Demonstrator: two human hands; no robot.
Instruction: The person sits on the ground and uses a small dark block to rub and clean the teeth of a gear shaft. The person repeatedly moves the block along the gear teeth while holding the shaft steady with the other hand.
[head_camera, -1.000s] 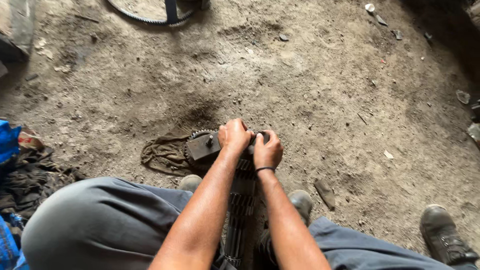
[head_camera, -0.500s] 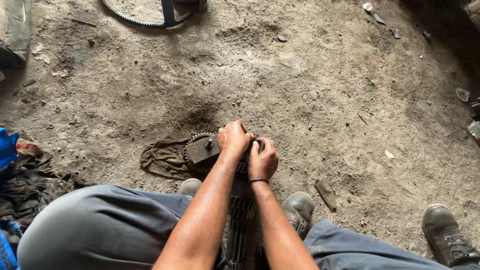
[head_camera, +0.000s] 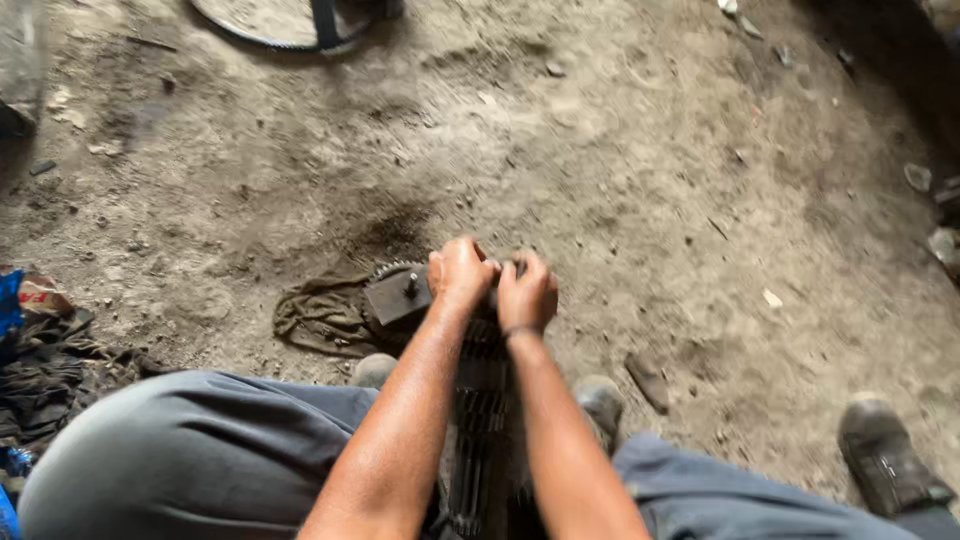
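Left hand curls tight over the top of the dark gear shaft, fingers wrapped down around its upper end beside the toothed gear. Right hand is fisted just alongside, knuckles up, gripping the same end. The shaft stands between the knees on the dirt floor, both forearms reaching straight forward and down, nearly parallel.

Geared shaft between knees; rag left of it; shoe far right.
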